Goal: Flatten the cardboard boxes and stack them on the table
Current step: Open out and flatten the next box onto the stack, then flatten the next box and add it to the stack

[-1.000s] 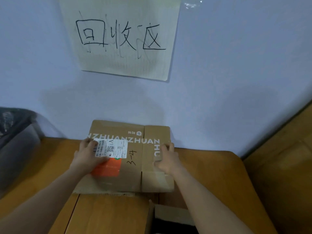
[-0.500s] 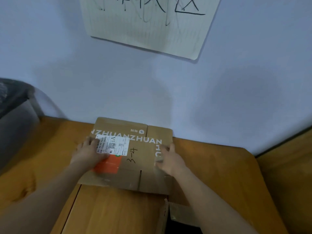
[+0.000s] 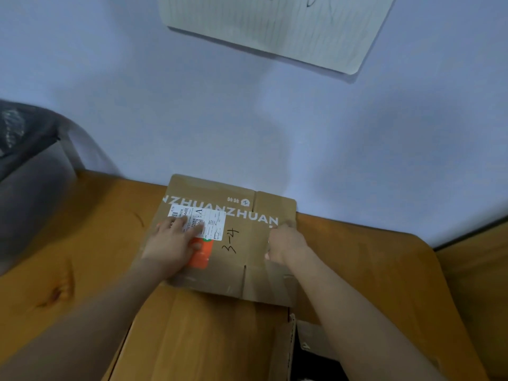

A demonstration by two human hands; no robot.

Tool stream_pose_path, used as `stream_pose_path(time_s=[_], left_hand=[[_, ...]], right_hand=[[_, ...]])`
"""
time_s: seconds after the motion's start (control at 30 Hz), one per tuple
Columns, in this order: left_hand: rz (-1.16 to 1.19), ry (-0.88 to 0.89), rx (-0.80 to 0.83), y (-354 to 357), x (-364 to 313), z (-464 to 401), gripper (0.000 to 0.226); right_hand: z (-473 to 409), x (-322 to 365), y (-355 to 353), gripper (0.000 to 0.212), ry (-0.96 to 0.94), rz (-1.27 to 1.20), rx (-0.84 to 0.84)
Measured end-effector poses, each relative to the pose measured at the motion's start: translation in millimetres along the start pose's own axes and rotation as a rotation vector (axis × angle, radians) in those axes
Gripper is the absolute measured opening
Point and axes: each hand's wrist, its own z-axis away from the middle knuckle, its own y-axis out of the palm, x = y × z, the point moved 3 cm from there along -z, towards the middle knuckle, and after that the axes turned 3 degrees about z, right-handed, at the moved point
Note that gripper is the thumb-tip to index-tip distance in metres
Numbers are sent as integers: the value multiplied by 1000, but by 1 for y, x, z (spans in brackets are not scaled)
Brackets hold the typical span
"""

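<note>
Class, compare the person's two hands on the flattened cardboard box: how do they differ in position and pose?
The left hand lies on the flattened box's top face, fingers straight, overlapping the white shipping label; the right hand sits nearer the box's right side, away from the label. The left hand's fingers lie flat; the right hand's are bent, though what they hold is unclear. Both touch the same box on the wooden table.

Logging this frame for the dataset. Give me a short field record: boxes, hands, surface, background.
flat box: ZHUAN-printed cardboard lying flat on the table, far edge at the wall
label: white shipping label over an orange sticker, "3-4" handwritten beside it
left hand: palm down, fingers straight on the label
right hand: on the box's right part, fingers curled at its edge
second box: nearer the camera, under the flat box's near edge
wall: paper sheet taped up
far left: dark bin
</note>
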Motion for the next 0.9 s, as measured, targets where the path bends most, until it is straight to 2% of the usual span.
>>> stream_pose_path(time_s=[0.07,0.13,0.3,0.4,0.5,0.6,0.7,0.8,0.9], left_hand=[[-44,-9,74,-5,-4,0,79],[-96,-23,104,-6,-14,-1,97],[-150,-108,107,-5,-30,-2,101],[-171,-153,75,-5,-39,-1,93],[-230,-148,87,-15,-52,4,76],[-245,-94,85,-20,-64,14,53],[-206,-36,60,-24,-65,25,40],[-181,-13,32,-40,-69,43,29],[-137,1,12,-53,-79,64,28]], right_hand=[[-4,5,-2,30,-19,-24,25],[-8,10,2,42,-10,-5,52],[-18,16,11,48,43,87,4],[-18,19,7,46,80,130,-2],[0,30,1,30,67,205,-61],[25,31,-4,13,18,78,-134],[48,6,-19,20,-34,-259,-108],[79,-24,-38,20,-12,-301,-160],[116,-45,-44,27,24,-267,-180]])
